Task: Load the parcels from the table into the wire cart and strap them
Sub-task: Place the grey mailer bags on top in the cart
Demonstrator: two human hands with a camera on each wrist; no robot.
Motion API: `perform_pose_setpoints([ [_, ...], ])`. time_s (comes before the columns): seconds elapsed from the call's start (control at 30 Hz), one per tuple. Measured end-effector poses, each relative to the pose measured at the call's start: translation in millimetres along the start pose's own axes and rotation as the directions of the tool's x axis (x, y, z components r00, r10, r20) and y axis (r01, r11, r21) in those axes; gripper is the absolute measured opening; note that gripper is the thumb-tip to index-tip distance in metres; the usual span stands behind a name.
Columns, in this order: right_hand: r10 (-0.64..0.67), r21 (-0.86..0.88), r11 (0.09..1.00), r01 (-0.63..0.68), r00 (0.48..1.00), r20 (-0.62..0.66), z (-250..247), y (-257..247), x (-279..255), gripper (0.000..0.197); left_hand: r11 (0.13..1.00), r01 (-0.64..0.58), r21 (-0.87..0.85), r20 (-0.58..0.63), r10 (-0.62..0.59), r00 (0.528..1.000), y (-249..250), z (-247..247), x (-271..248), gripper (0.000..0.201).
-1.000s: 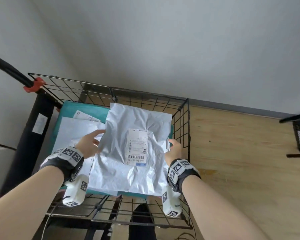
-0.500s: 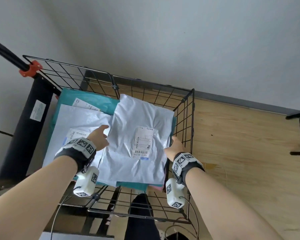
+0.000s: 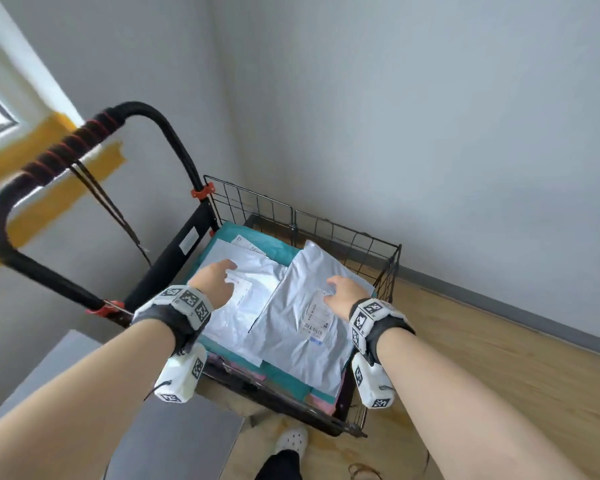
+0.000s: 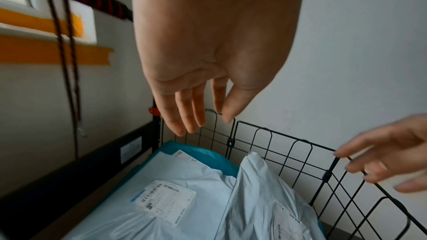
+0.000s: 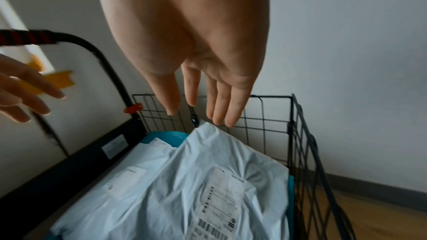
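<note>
The black wire cart (image 3: 328,221) holds a stack of parcels. A white mailer with a barcode label (image 3: 288,344) lies on top at the right and overlaps another white mailer (image 3: 257,282) on the left. A teal parcel (image 3: 274,245) sits under both. My left hand (image 3: 219,278) hovers open above the left mailer, with straight fingers (image 4: 182,123) holding nothing. My right hand (image 3: 340,292) hovers open over the right mailer (image 5: 208,180), fingers (image 5: 221,109) spread and clear of it. A red-and-black cord (image 3: 66,150) is wound round the cart handle, and its ends (image 4: 67,79) hang down.
The cart stands in a corner against grey walls. A grey table top (image 3: 184,441) lies at the lower left beside the cart. Wooden floor (image 3: 499,375) stretches to the right. My white shoe (image 3: 293,441) is just in front of the cart.
Both hands have let go of the top white mailer, which now lies in the cart. They have lifted and opened above the parcels. The head view has pulled back, and the cart handle now shows.
</note>
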State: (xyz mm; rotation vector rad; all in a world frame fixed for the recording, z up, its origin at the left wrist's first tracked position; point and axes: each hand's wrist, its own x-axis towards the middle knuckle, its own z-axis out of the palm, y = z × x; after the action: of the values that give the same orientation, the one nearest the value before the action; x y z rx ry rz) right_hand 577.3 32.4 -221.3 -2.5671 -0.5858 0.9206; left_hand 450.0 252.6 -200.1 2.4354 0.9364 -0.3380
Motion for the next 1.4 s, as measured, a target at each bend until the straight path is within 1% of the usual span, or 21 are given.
perform_pose_setpoints([
  [0.07, -0.092, -0.031, 0.995, 0.092, 0.996, -0.014, 1.9, -19.2, -23.4, 0.045, 1.000, 0.019, 0.006, -0.087, -0.018, 0.996, -12.0, -8.9, -39.2, 0.043],
  [0.17, -0.228, -0.059, 0.972, 0.227, 0.974, -0.013, 14.5, -47.6, -64.8, 0.042, 0.998, 0.062, 0.014, -0.201, -0.058, 0.978, -35.6, -15.6, -103.0, 0.045],
  [0.27, -0.349, -0.106, 0.931, 0.349, 0.937, 0.021, 36.5, -73.7, -102.3, 0.044, 0.991, 0.136, -0.018, -0.294, -0.135, 0.946, -64.5, -16.6, -167.8, 0.045],
  [0.33, -0.422, -0.144, 0.894, 0.425, 0.905, 0.057, 53.7, -91.5, -124.9, 0.043, 0.980, 0.194, -0.045, -0.333, -0.197, 0.922, -87.7, -13.0, -211.0, 0.043],
  [0.4, -0.499, -0.181, 0.843, 0.506, 0.862, 0.088, 73.0, -110.5, -148.3, 0.042, 0.961, 0.265, -0.073, -0.341, -0.274, 0.899, -114.2, -7.0, -254.1, 0.043],
  [0.47, -0.566, -0.202, 0.790, 0.579, 0.815, 0.125, 96.3, -127.8, -171.9, 0.040, 0.930, 0.350, -0.114, -0.344, -0.368, 0.864, -139.8, 0.9, -296.1, 0.043],
  [0.53, -0.625, -0.228, 0.727, 0.648, 0.761, 0.173, 123.9, -144.6, -192.7, 0.040, 0.886, 0.437, -0.152, -0.358, -0.462, 0.811, -163.9, 10.8, -335.5, 0.043],
  [0.6, -0.681, -0.255, 0.646, 0.719, 0.694, 0.233, 152.6, -161.4, -213.4, 0.041, 0.834, 0.518, -0.189, -0.370, -0.549, 0.749, -184.1, 21.9, -373.5, 0.044],
  [0.67, -0.719, -0.272, 0.565, 0.779, 0.626, 0.302, 180.5, -176.6, -235.6, 0.041, 0.788, 0.576, -0.218, -0.368, -0.613, 0.699, -200.6, 32.8, -410.1, 0.044],
  [0.77, -0.739, -0.272, 0.481, 0.834, 0.552, 0.386, 216.9, -197.9, -266.4, 0.040, 0.731, 0.632, -0.257, -0.376, -0.678, 0.631, -222.9, 43.4, -456.4, 0.043],
  [0.87, -0.752, -0.254, 0.410, 0.876, 0.483, 0.449, 249.7, -219.0, -293.5, 0.040, 0.656, 0.690, -0.306, -0.367, -0.750, 0.550, -242.9, 51.8, -496.2, 0.042],
  [0.97, -0.760, -0.239, 0.356, 0.903, 0.429, 0.488, 278.0, -236.9, -316.6, 0.040, 0.596, 0.723, -0.349, -0.353, -0.798, 0.488, -262.7, 57.7, -528.3, 0.041],
  [1.07, -0.753, -0.226, 0.327, 0.917, 0.398, 0.525, 307.6, -250.0, -338.0, 0.040, 0.534, 0.746, -0.397, -0.326, -0.842, 0.429, -284.0, 64.8, -560.3, 0.041],
  [1.2, -0.733, -0.228, 0.293, 0.929, 0.371, 0.570, 348.6, -261.9, -362.3, 0.039, 0.454, 0.772, -0.444, -0.261, -0.890, 0.374, -317.2, 78.9, -600.0, 0.041],
  [1.3, -0.712, -0.236, 0.268, 0.934, 0.357, 0.605, 378.9, -272.1, -378.0, 0.039, 0.398, 0.771, -0.498, -0.225, -0.918, 0.328, -347.8, 89.3, -625.7, 0.042],
  [1.4, -0.684, -0.231, 0.267, 0.936, 0.353, 0.639, 412.6, -284.3, -392.8, 0.039, 0.333, 0.751, -0.570, -0.183, -0.943, 0.278, -381.0, 100.4, -647.6, 0.043],
])
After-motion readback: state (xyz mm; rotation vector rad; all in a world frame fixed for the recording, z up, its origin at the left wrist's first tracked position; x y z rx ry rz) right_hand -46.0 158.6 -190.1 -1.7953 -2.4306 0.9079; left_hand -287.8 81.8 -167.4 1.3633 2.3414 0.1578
